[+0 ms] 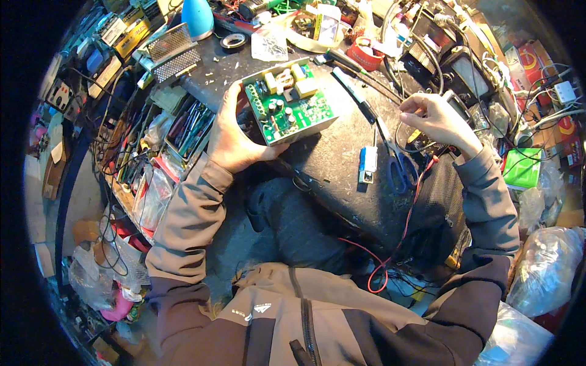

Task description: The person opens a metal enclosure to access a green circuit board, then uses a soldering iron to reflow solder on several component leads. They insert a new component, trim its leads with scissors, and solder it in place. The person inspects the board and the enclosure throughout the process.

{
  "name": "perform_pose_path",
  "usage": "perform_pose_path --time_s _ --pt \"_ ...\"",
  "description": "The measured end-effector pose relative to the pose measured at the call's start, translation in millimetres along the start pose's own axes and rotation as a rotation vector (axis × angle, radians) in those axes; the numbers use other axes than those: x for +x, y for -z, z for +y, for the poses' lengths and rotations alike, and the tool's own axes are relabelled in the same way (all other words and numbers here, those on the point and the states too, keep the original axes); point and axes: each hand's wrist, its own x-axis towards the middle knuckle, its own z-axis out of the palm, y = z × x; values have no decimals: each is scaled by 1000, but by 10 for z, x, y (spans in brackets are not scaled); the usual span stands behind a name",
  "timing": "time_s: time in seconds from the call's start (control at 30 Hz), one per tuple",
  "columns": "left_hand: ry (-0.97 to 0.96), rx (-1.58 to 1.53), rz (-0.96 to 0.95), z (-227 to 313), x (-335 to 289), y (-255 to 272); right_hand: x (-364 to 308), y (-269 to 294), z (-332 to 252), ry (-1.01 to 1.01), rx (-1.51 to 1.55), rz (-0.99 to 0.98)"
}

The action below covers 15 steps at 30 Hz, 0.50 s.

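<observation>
My left hand (232, 143) grips the left side and near corner of a power supply board (287, 113), a green circuit board in a shallow metal case, tilted and held above the dark bench. Yellow and black components and round capacitors stand on it. Off to the right, my right hand (438, 122) hovers with fingers curled and their tips drawn together; whether anything small sits between them I cannot make out. Below it lie scissors (400, 171) with dark blue handles and a small blue-and-white box (367, 165). A pen-like tool with a pale blue end (348, 85) lies between the board and that hand.
Perforated metal covers (174, 52), a blue cone-shaped bottle (196, 21), a black tape roll (233, 41) and a red tape roll (365, 55) crowd the far side. Hand tools fill a tray (189, 131) at left. A red wire (408, 222) hangs over the near edge.
</observation>
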Motion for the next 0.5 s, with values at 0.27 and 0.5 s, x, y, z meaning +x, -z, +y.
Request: perform_pose_path --time_s 0.27,0.5 --pt "69 -238 -318 -193 323 160 -176 396 490 32 -135 512" --pt "27 -149 -497 -253 547 287 11 816 828 -263 504 496"
